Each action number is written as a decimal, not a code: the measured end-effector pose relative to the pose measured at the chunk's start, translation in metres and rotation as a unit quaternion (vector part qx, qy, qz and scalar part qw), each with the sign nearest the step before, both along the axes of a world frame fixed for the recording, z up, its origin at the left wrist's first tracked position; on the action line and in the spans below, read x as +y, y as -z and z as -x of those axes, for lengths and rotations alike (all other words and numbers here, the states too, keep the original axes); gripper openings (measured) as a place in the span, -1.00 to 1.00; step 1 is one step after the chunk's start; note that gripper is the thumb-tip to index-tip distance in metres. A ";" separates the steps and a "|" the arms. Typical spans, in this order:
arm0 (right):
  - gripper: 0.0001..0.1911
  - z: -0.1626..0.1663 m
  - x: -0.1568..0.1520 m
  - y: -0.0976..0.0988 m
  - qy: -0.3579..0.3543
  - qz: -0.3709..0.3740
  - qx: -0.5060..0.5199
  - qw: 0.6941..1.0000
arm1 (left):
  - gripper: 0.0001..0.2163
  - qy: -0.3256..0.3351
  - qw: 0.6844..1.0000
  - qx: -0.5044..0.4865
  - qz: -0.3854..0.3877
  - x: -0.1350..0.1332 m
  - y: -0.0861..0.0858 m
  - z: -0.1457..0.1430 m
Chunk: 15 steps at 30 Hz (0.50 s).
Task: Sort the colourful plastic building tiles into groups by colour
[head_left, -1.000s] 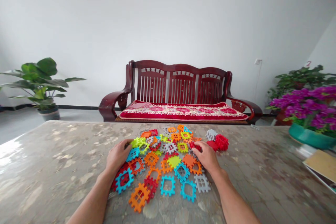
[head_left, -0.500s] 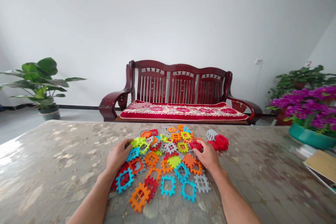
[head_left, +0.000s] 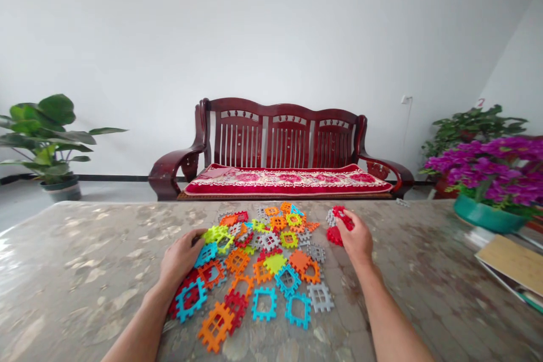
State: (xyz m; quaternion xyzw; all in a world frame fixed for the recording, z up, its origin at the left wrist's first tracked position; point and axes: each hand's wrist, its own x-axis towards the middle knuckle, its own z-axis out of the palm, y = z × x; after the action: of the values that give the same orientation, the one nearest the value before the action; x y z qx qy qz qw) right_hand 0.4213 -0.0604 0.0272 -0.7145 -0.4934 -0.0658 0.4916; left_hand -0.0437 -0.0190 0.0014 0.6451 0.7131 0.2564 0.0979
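Red piece (head_left: 338, 210) in the head view, partly covered by the fingers of the right hand (head_left: 357, 235); the fingertips of the left hand (head_left: 181, 254) slip from sight beside the lime pieces (head_left: 217, 233), so whether they grip I can't tell. Patterned table (head_left: 106, 271) beneath both hands, wooden bench (head_left: 289, 141) beyond. And there's the pinch: right thumb and fingers on that red piece, the loose heap (head_left: 275, 263) left of the grip.

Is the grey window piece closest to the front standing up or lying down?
Lying down. The grey window piece has its broad face turned up, and the table shows through its holes.
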 end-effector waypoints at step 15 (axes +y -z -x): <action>-0.49 -0.059 -0.004 0.002 0.096 0.056 0.014 0.994 | -0.64 0.005 1.000 0.005 0.007 0.005 0.005 0.005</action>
State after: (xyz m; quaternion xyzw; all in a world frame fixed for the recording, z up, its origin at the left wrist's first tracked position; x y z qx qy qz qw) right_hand 0.4799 -0.0645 0.0254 -0.7858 -0.4184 -0.0749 0.4493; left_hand -0.0489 -0.0142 -0.0036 0.6491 0.7124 0.2475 0.0999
